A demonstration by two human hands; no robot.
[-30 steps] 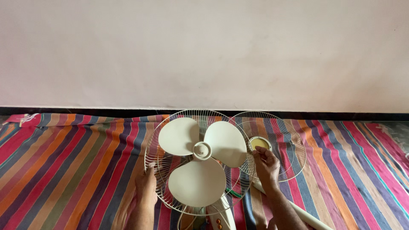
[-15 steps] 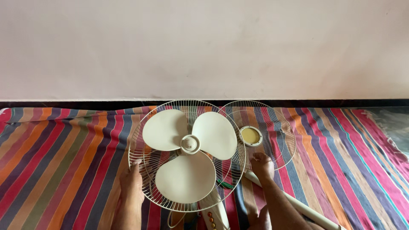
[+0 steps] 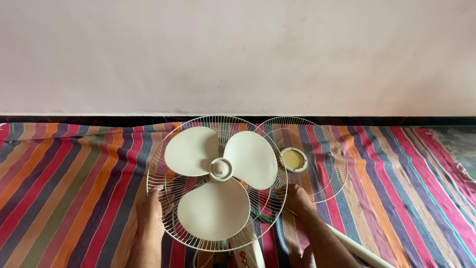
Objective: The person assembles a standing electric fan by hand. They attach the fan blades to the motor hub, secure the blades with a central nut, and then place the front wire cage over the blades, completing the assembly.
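A cream three-blade fan [image 3: 218,178] faces up inside its white wire rear guard [image 3: 163,149], lying on a striped cloth. My left hand [image 3: 148,208] grips the guard's left rim. My right hand [image 3: 296,198] holds the guard's right rim, where it meets the loose front guard [image 3: 322,149]. That front guard lies flat to the right, with a round yellow cap [image 3: 293,160] at its centre. The fan's body with orange buttons [image 3: 244,258] shows at the bottom edge.
The striped multicolour cloth [image 3: 74,173] covers the floor up to a dark skirting and a pale wall [image 3: 238,54]. A white pole [image 3: 357,248] lies diagonally at the lower right. A small green item [image 3: 263,217] lies under the guard.
My right hand has left the yellow centre cap of the front guard and moved down-left to the rear guard's right rim. The view has shifted slightly; the left hand stays on the rim.
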